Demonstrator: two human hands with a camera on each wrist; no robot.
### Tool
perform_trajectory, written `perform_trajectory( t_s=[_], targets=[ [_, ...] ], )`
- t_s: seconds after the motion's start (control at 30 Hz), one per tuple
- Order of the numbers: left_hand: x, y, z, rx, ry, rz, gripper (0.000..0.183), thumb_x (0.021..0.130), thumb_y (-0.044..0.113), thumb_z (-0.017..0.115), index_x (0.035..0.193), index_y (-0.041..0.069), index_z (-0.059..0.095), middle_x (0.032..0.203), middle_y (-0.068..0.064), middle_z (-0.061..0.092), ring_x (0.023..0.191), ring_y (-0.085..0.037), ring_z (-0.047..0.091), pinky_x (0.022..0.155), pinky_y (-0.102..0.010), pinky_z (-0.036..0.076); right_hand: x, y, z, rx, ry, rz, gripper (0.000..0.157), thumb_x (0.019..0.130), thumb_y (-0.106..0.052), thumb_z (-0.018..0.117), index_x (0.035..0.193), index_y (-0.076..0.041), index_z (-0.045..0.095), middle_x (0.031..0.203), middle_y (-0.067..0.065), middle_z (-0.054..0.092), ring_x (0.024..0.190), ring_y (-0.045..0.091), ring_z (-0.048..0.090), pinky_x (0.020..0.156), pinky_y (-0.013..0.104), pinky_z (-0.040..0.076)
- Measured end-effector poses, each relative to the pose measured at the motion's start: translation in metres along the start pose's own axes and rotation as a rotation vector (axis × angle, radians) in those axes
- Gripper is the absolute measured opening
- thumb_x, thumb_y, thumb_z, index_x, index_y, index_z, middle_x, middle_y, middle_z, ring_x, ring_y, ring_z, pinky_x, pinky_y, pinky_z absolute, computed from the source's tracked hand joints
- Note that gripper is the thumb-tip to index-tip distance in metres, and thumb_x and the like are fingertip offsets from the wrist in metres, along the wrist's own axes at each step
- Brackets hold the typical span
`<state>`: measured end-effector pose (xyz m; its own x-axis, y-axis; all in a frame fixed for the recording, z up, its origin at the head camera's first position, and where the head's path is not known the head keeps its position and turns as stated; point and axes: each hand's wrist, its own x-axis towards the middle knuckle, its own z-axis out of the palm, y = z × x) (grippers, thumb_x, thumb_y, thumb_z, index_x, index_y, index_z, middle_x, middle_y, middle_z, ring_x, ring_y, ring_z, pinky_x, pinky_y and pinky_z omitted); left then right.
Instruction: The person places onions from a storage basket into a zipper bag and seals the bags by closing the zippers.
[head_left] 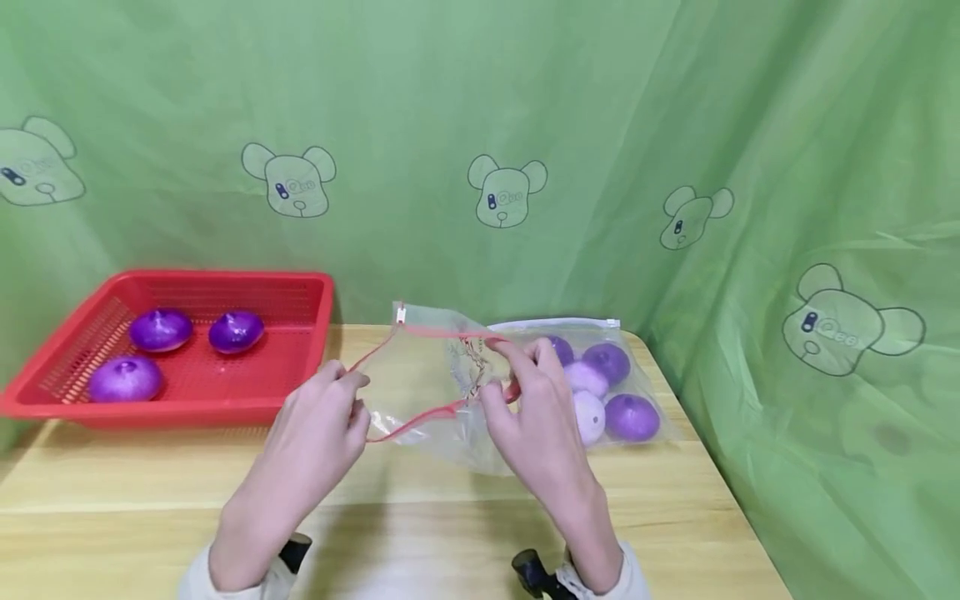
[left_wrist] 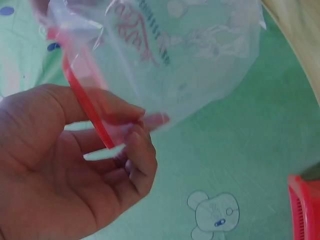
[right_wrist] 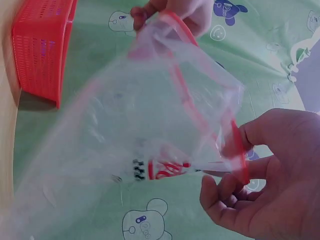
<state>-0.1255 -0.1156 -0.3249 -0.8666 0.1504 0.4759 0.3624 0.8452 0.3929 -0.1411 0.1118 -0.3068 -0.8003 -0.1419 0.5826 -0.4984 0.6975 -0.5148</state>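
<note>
A clear plastic zip bag [head_left: 427,315] with red zip edges and a white slider [head_left: 401,315] is held above the table, its mouth spread wide. My left hand [head_left: 318,429] pinches the left side of the red edge between thumb and fingers. On the opposite side, my right hand [head_left: 536,417] grips the edge with curled fingers. Red and black print shows on the bag [right_wrist: 115,125] in the right wrist view; nothing is visible inside it. Behind my right hand lies a second clear bag [head_left: 645,383] holding several purple and pale onion-shaped things [head_left: 632,417].
At the left stands a red plastic basket [head_left: 324,333] with slotted walls. In it lie three purple onion-shaped things [head_left: 126,379]. The wooden table [head_left: 675,517] ends at a green curtain [head_left: 405,242] printed with bear heads.
</note>
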Motion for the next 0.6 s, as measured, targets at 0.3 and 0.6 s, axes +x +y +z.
perform_trajectory(
  t_s=[0.3, 0.6],
  targets=[
    [-0.001, -0.014, -0.005, 0.006, -0.038, -0.034, 0.032, 0.074, -0.007, 0.059, 0.096, 0.007, 0.077, 0.074, 0.0, 0.049, 0.054, -0.013, 0.041, 0.045, -0.028, 0.035, 0.009, 0.002, -0.01, -0.247, -0.078, -0.198, 0.058, 0.075, 0.008, 0.07, 0.131, -0.007, 0.062, 0.107, 0.012, 0.055, 0.08, 0.019, 0.054, 0.062, 0.026, 0.049],
    [0.012, -0.048, 0.017, -0.017, -0.018, 0.049, 0.031, 0.075, -0.005, 0.06, 0.099, 0.007, 0.076, 0.075, 0.001, 0.048, 0.055, -0.011, 0.042, 0.049, -0.026, 0.038, 0.014, 0.003, 0.003, -0.23, -0.233, -0.285, 0.065, 0.079, 0.012, 0.061, 0.142, -0.003, 0.052, 0.145, 0.009, 0.053, 0.119, 0.025, 0.054, 0.099, 0.037, 0.049]
  ],
)
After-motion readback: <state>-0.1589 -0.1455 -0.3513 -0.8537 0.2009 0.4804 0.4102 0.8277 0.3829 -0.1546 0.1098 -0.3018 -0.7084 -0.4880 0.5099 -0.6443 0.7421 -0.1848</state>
